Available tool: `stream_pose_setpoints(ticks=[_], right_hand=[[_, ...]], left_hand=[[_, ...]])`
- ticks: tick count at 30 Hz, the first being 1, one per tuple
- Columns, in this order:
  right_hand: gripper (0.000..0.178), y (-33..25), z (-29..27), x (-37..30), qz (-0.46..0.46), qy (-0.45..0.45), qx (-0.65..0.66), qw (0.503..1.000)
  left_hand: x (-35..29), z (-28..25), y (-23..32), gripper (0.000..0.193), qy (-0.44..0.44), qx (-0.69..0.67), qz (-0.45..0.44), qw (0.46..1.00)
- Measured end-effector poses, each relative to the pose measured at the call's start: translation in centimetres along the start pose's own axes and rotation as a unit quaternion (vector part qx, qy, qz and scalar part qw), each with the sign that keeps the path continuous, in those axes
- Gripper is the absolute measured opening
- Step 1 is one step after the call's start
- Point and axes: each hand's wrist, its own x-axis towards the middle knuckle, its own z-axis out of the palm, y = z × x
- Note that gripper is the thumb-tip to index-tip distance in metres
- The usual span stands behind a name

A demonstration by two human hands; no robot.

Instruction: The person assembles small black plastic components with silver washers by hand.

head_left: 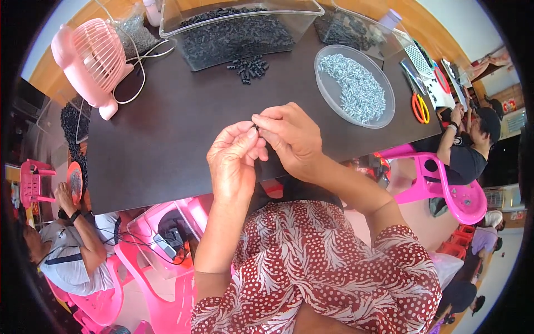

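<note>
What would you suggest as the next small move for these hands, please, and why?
I'd probably steady the tiny dark piece with the left hand and turn it slightly with the right hand, since both meet at it and cover most of it, leaving its shape unclear.

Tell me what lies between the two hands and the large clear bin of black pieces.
The head view shows a small loose pile of black pieces on the dark tabletop, close to the bin.

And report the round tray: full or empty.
Partly full: small silvery pieces cover much of the round tray, leaving its lower left bare.
</note>
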Motion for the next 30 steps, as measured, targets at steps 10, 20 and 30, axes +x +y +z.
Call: stream_pose_setpoints(ticks=[10,20,30], right_hand=[[0.024,0.1,0.5,0.0,0.011,-0.02,0.013,1.0],[0.022,0.7,0.1,0.9,0.047,-0.081,0.007,0.996],[0.017,8.8,3.3,4.7,-0.088,-0.118,-0.238,0.96]], left_hand=[[0.0,-0.5,0.1,0.013,-0.002,0.04,0.009,0.999],[0.2,-1.6,0.7,0.013,-0.031,0.078,0.019,0.996],[0.8,-1.9,0.9,0.011,-0.014,0.065,0.041,0.997]])
